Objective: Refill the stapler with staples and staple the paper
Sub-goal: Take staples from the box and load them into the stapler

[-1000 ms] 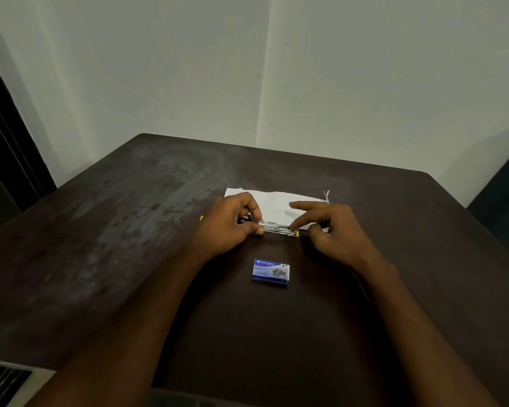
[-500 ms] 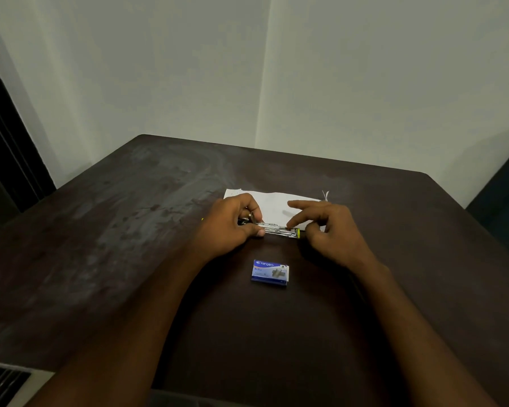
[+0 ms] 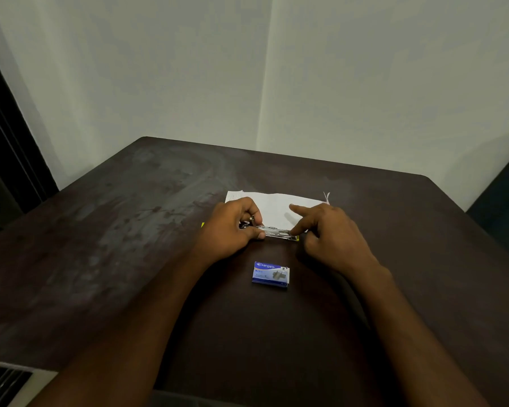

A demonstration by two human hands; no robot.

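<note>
A yellow stapler lies opened flat on the dark table, its shiny metal staple channel facing up. My left hand grips its left end, thumb against the channel. My right hand pinches the channel's right end between thumb and a finger, index finger stretched out above. White paper lies just behind the stapler, partly hidden by both hands. A small blue staple box sits closed, a little nearer to me than the stapler.
The dark brown table has worn grey patches on its left half. Pale walls meet in a corner behind it. A dark chair edge shows at the right, and a vent grille at the lower left.
My right hand slid slightly left along the stapler's right end, its fingers closing onto the channel. The left hand, paper and staple box stayed put.
</note>
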